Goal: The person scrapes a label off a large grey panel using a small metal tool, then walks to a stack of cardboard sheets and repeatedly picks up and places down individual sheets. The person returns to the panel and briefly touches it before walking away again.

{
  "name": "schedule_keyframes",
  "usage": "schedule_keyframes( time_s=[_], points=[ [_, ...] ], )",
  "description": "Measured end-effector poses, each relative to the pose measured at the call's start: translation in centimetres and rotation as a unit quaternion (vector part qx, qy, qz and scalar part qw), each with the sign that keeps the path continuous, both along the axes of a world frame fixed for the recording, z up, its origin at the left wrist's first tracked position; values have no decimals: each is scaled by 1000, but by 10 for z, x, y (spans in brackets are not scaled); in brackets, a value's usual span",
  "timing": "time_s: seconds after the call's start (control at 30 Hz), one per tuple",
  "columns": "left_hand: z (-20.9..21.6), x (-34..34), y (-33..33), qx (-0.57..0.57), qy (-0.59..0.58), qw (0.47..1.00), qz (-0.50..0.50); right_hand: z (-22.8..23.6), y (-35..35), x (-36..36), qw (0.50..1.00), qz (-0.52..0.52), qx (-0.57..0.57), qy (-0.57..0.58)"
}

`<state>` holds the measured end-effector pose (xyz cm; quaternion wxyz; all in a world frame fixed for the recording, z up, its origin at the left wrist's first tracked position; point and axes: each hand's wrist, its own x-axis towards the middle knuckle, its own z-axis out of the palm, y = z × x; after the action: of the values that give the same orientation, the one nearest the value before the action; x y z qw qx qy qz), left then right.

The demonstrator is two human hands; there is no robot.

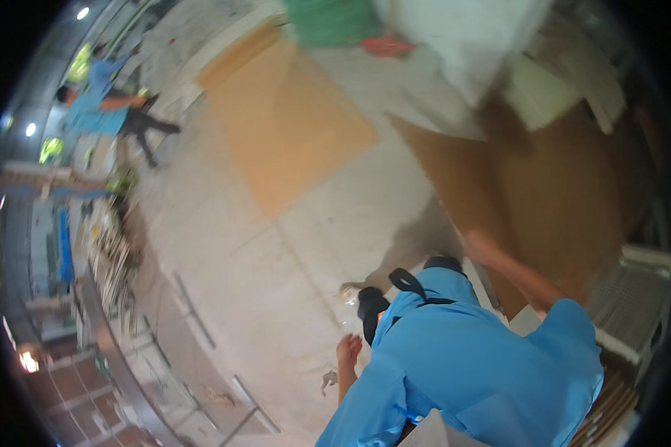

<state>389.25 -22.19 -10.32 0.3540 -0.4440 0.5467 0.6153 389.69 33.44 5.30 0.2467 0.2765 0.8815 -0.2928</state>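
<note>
A large, stiff brown sheet [566, 179], which looks like cardboard or thin board, stands raised and tilted on the right, its far corner clear of the floor. At its near left edge is my right hand [483, 247], closed on that edge, though motion smears the fingers. My left hand [349, 349] hangs low over the floor beside my body, fingers loosely curled with nothing in them. Farther ahead, a flat tan sheet [291, 119] lies on the concrete floor.
A green bundle [332, 21] and a red item [388, 48] are at the far side, beside a large white bulk [462, 37]. Stacked strips [112, 257] lie along the left. Two people in blue shirts [97, 115] are at the far left. A grey ribbed panel [630, 302] stands at right.
</note>
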Motion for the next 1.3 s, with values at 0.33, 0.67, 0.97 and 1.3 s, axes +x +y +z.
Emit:
schedule_keyframes(
  time_s=[0.33,0.67,0.97,1.3],
  points=[
    [102,-315,-188,-61,243,967,-42,34,-216,-234,987,-66,-30,144],
    [44,-572,-367,-76,186,979,-22,24,-351,-511,954,-147,-110,238],
    [27,-639,-497,-122,-48,973,189,51,-424,-772,952,-142,-121,242],
    [-11,-939,-545,-30,11,997,-65,38,-496,-1070,944,-266,-79,180]
  ],
)
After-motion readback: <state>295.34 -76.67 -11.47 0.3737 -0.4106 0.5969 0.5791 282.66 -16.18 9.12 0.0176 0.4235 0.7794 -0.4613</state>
